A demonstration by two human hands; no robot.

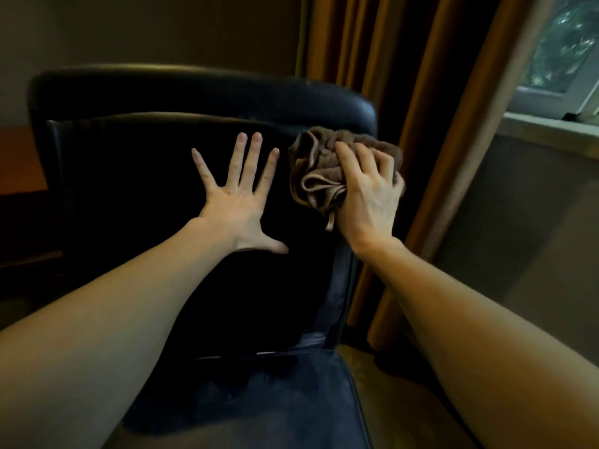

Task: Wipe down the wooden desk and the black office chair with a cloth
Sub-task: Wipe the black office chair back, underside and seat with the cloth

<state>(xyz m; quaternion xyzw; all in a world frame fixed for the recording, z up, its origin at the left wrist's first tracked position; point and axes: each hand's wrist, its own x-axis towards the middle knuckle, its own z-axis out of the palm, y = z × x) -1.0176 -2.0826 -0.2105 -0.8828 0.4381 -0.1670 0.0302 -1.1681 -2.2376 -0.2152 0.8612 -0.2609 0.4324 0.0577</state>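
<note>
The black office chair (136, 163) fills the middle of the view, its backrest facing me and its seat at the bottom. My left hand (238, 196) lies flat on the backrest with its fingers spread wide. To its right, my right hand (369, 196) grips a bunched brown cloth (319, 176) against the backrest's upper right part, near its right edge. A strip of the wooden desk (19, 160) shows at the left edge behind the chair.
Orange-brown curtains (405, 76) hang just behind and right of the chair. A window (564, 50) and its sill sit at the upper right above a plain wall. A plain wall stands behind the chair's top.
</note>
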